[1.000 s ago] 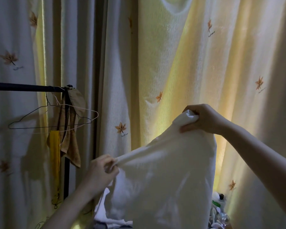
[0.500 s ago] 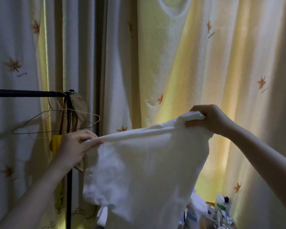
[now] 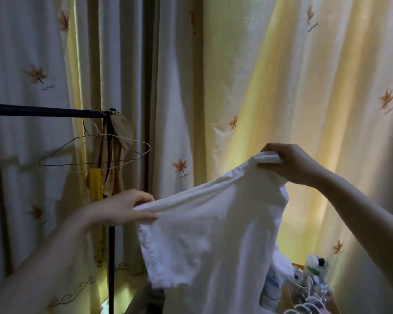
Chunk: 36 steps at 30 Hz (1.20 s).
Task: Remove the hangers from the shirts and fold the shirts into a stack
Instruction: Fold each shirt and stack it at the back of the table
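Now | left grip [image 3: 123, 209] pinches white shirt [image 3: 213, 234] | right grip [image 3: 290, 164] clutches it | bin [image 3: 297, 265] holds bottles [image 3: 313, 266]

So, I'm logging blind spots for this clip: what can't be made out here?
Head view only:
- White shirt: lower part cut off by the bottom edge.
- Bottles: labels too small, partly behind the shirt.
- Rack: left end cut off by the left edge.
- Brown cloth: too dim to identify.

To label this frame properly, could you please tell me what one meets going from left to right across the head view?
The clothes rail → left hand → white shirt → right hand.
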{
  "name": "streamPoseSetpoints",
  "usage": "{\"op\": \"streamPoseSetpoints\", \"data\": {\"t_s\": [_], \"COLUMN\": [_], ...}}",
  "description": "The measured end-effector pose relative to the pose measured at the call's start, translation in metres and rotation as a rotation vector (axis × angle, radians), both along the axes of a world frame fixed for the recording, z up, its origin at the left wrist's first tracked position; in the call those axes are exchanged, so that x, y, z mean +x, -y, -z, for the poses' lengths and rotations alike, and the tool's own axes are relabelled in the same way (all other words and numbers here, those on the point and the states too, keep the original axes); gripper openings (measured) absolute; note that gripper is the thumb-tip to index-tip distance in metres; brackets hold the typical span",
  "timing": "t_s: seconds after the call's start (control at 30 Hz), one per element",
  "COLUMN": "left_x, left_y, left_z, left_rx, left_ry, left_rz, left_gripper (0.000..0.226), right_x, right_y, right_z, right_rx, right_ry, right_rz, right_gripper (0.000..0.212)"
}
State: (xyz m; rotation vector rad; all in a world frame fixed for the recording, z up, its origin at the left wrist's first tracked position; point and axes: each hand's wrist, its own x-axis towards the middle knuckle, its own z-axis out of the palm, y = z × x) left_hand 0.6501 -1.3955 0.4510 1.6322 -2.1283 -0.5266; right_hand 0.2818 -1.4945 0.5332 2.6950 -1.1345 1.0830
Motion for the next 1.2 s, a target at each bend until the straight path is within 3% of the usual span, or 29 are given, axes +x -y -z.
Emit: {"op": "streamPoseSetpoints", "data": {"t_s": [0.1,0.17,0.27,0.33,0.47,0.57,0.67,0.83,0.9,0.97,1.03,1.2], "left_x": [0.007,0.006,-0.006,-0.011,-0.008,-0.005,0.003,0.013,0.020,0.028,0.037,0.067], "left_y": [-0.015,-0.019,-0.013,-0.010,-0.013,-0.017,-0.012,-0.004,-0.007,-0.015,-0.022,-0.031], "left_z": [-0.005,-0.010,-0.002,0.025,0.087,0.104,0.112,0.135,0.144,0.148,0.152,0.155], "left_rx": [0.105,0.033,-0.042,0.028,-0.003,0.149,0.310,0.087,0.027,0.013,0.011,-0.284], "left_ry": [-0.176,-0.381,-1.074,-1.352,-1.400,-1.473,-1.325,-1.242,-1.219,-1.041,-0.812,-0.425], "left_rz": [0.185,0.246,0.046,-0.100,-0.236,-0.104,-0.097,-0.481,-0.448,-0.318,-0.250,-0.588], "left_gripper": [0.030,0.031,0.049,0.063,0.095,0.078,0.092,0.082,0.070,0.059,0.054,0.028], "right_x": [-0.001,-0.002,-0.002,-0.003,-0.003,-0.002,-0.003,0.000,0.007,0.014,0.022,0.060], "right_y": [0.002,0.004,0.006,0.008,0.010,0.012,0.011,0.014,0.020,0.026,0.030,0.050], "right_z": [-0.002,-0.007,-0.013,-0.014,0.002,0.015,0.017,0.023,0.027,0.029,0.029,0.047], "right_rx": [-0.027,-0.022,-0.029,-0.010,0.095,0.112,0.121,0.155,0.130,0.122,0.149,0.100], "right_ry": [0.030,0.087,0.173,0.234,0.241,0.219,0.258,0.196,0.157,0.153,0.114,-0.054], "right_rz": [0.007,0.022,0.065,0.072,0.059,0.067,0.059,0.018,0.011,-0.020,-0.104,-0.094], "right_gripper": [0.008,0.007,0.006,0.005,0.007,0.009,0.012,0.009,0.010,0.006,0.018,0.024]}}
